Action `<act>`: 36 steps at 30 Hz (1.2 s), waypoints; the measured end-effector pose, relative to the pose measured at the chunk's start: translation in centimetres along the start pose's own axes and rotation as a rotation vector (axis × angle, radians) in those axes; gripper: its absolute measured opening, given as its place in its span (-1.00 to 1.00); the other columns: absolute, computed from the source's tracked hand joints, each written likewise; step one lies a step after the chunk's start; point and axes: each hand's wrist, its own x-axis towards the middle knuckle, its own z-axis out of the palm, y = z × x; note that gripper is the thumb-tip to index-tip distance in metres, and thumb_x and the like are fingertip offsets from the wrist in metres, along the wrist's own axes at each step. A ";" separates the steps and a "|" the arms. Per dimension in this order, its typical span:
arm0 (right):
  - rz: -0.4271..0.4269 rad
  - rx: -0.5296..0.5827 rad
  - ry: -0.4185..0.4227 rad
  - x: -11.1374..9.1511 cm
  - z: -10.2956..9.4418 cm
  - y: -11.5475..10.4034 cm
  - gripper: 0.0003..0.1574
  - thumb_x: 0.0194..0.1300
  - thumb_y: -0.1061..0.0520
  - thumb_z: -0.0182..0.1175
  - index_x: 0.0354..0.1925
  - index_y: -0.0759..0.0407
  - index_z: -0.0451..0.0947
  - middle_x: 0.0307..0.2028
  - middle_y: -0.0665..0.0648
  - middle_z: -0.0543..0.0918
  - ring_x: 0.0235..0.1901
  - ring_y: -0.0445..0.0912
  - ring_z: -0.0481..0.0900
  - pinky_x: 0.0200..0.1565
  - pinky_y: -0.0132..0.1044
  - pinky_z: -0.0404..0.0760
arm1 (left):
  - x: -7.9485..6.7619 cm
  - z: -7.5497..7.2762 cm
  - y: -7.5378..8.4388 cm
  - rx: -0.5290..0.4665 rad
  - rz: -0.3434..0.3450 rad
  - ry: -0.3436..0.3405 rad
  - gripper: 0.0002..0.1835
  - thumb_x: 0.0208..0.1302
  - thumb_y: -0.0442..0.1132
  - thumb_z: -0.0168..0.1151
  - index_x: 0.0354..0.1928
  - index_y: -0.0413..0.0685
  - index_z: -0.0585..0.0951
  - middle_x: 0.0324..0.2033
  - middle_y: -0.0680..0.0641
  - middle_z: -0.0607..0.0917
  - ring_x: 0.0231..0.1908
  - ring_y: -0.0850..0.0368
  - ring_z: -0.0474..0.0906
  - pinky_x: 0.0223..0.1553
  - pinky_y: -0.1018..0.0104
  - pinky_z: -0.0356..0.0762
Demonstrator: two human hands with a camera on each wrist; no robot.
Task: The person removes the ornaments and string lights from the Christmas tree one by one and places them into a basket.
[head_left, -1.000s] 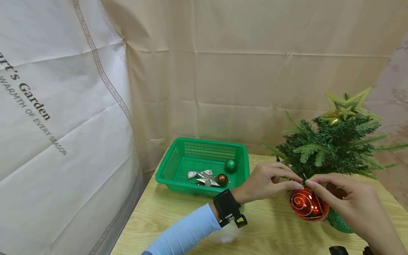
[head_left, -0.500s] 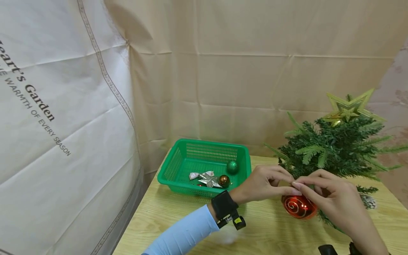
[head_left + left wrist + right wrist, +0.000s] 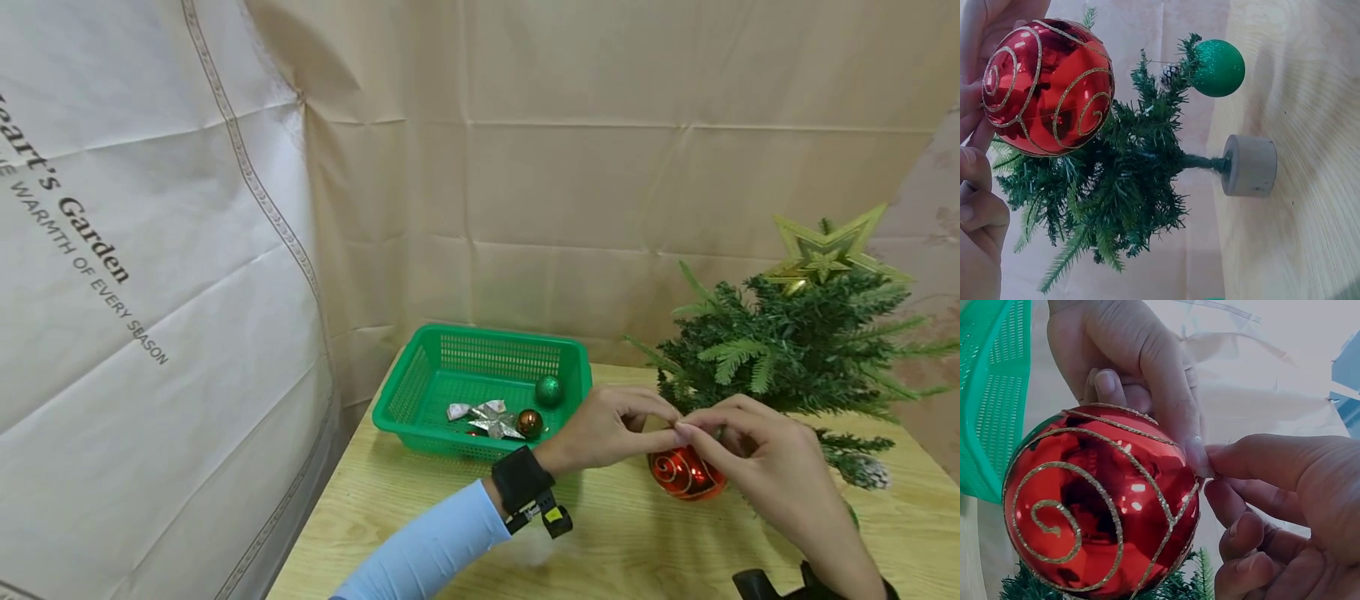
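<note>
Beneath the meeting fingertips of both hands hangs a large shiny red Christmas bauble [image 3: 686, 475] with gold glitter swirls. My left hand [image 3: 600, 427] pinches at the bauble's top with thumb and fingers. From the other side, my right hand [image 3: 772, 467] pinches at the same spot, thumb against forefinger. The right wrist view shows the bauble [image 3: 1097, 500] close up, its hanging loop mostly hidden by the fingertips. Behind it stands a small artificial Christmas tree [image 3: 787, 350], topped by a gold star [image 3: 823, 258]. A green glitter bauble [image 3: 1219, 69] hangs from a lower branch.
A green plastic basket [image 3: 491, 332] stands to the left of the hands. In it lie a silver star [image 3: 495, 422], a brown bauble [image 3: 529, 423], a green bauble [image 3: 549, 391] and a pale bow. The tree's round base [image 3: 1250, 165] rests on the wooden table [image 3: 360, 508].
Both hands have drifted left with the red bauble, away from the tree. The fingertips have come together above it, and a frosted pinecone on the tree has come into view.
</note>
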 end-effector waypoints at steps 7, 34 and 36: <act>0.053 0.035 0.021 -0.3 0.3 0.2 -0.74 0.25 0.21 0.50 -0.18 -0.17 0.76 -0.46 -0.20 0.59 -0.62 -0.26 0.34 -0.54 -0.42 0.25 | -0.4 -0.9 0.0 0.020 0.006 0.045 -0.83 0.35 -0.30 0.42 -0.05 -0.04 0.80 -0.21 0.11 0.75 -0.65 0.38 0.20 -0.51 0.58 0.16; 0.116 0.195 -0.371 -1.6 7.3 2.2 -0.94 0.39 0.03 0.38 -0.17 -0.16 0.76 -0.39 -0.24 0.66 -0.60 -0.31 0.47 -0.54 -0.33 0.47 | -2.9 -4.8 -1.6 0.048 -0.086 0.281 -0.87 0.34 -0.36 0.42 -0.10 -0.11 0.79 -0.40 0.05 0.64 -0.64 0.26 0.20 -0.52 0.46 0.17; 0.100 0.185 -0.362 -1.6 8.6 2.4 -0.89 0.36 0.04 0.41 -0.14 -0.12 0.78 -0.36 -0.21 0.67 -0.60 -0.33 0.45 -0.55 -0.34 0.46 | -3.2 -4.7 -2.2 0.051 -0.091 0.290 -0.87 0.35 -0.33 0.41 -0.10 -0.07 0.80 -0.38 0.06 0.66 -0.65 0.27 0.19 -0.53 0.45 0.17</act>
